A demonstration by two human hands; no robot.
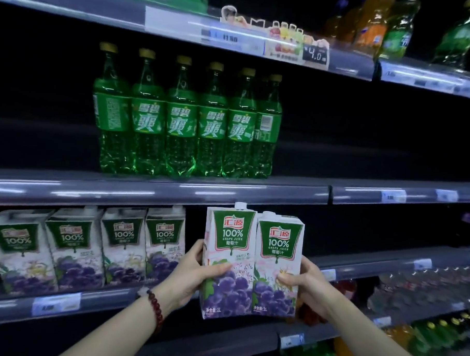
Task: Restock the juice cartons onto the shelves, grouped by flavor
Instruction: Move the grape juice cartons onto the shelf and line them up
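Observation:
Two white grape juice cartons with green labels and purple grapes are held side by side in front of the shelf. My left hand (pixel 197 275) grips the left carton (pixel 229 261) by its side, thumb across the front. My right hand (pixel 308 288) grips the right carton (pixel 277 265) the same way. Both cartons are upright and touch each other. A row of several matching grape cartons (pixel 90 249) stands on the carton shelf (pixel 102 301) to their left, with a dark gap behind the held pair.
Several green soda bottles (pixel 185 116) stand on the shelf above. More bottles (pixel 402 29) fill the top right shelf. Bottled drinks (pixel 425 288) lie on lower shelves at the right. Price tags (pixel 314 54) line the shelf edges.

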